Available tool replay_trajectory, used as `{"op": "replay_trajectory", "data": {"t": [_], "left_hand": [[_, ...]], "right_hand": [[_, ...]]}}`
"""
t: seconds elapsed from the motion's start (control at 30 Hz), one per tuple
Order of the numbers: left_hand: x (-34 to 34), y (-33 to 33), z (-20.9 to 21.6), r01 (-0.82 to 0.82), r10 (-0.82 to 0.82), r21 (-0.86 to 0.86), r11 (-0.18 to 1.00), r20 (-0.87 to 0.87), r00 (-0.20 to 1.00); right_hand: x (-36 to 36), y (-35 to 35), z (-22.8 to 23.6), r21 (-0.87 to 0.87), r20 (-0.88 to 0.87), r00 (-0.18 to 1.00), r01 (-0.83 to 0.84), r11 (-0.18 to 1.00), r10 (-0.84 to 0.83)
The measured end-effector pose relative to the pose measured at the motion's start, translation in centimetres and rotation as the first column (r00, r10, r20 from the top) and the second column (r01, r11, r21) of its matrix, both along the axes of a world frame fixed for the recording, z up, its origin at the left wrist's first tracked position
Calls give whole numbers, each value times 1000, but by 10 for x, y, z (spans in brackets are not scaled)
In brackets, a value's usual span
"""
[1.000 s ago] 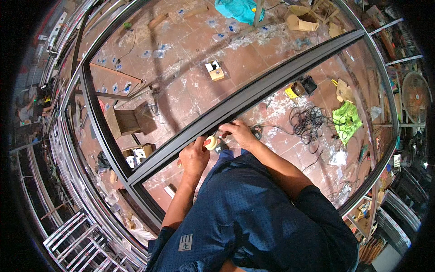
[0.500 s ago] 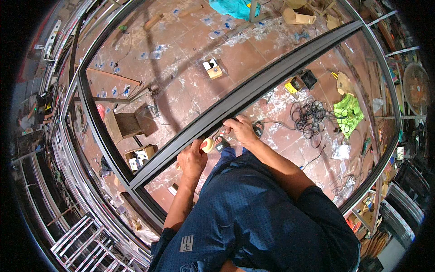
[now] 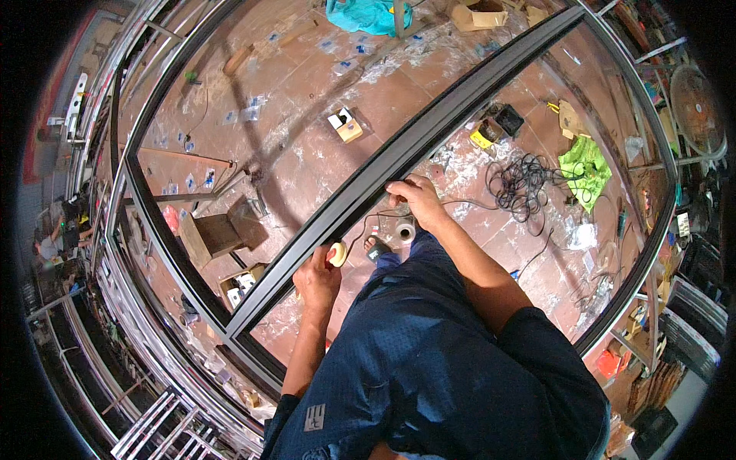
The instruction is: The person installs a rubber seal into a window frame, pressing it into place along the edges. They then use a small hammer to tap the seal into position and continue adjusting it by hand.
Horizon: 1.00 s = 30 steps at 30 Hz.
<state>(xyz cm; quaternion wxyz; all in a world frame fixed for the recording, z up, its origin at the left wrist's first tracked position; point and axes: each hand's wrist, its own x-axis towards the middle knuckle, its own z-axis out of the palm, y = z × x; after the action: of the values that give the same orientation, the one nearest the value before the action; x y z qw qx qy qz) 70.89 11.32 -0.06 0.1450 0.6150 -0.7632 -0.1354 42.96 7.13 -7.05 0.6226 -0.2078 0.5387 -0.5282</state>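
Note:
A dark grey metal frame lies in front of me, with a long grooved crossbar (image 3: pixel 429 126) slanting from lower left to upper right. My left hand (image 3: pixel 317 277) is closed at the near side of the bar, around a pale yellow thing with a rounded end (image 3: pixel 337 254); its kind is unclear. Further right along the bar, my right hand (image 3: pixel 416 201) has its fingers bent together at the bar's near edge. What those fingertips pinch, if anything, is hidden. A thin dark cord (image 3: pixel 364 225) curves below the bar between my hands.
On the floor lie a tangled black cable (image 3: pixel 525 184), a lime-green cloth (image 3: pixel 586 172), a yellow and black box (image 3: pixel 481 136) and small cartons (image 3: pixel 346 125). A wooden box (image 3: pixel 211 234) stands left. Metal profiles (image 3: pixel 146 330) line the left side; a fan (image 3: pixel 698 111) stands right.
My view has shifted, so the floor things appear further left. The right hand has moved slightly up along the bar, away from the left, and the pale yellow end has tilted in my left hand.

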Motion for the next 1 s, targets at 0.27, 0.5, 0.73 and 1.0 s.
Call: {"op": "replay_trajectory", "data": {"t": [0.27,0.5,0.73,1.0], "left_hand": [[-1,-3,0,25,-25,1,1000,37,999],[-3,-1,1,20,-20,-33,999,2,1000],[-8,-2,6,15,-16,-10,1000,-27,1000],[-4,-2,-1,-1,1,-2,1000,-20,1000]], "right_hand": [[1,-3,-7,28,-94,996,-5,1000,8],[-28,-1,11,-20,69,997,-32,999,34],[-26,-10,-5,-40,-248,968,32,999,-41],[-49,-17,-5,-58,-15,989,149,987,-150]]}}
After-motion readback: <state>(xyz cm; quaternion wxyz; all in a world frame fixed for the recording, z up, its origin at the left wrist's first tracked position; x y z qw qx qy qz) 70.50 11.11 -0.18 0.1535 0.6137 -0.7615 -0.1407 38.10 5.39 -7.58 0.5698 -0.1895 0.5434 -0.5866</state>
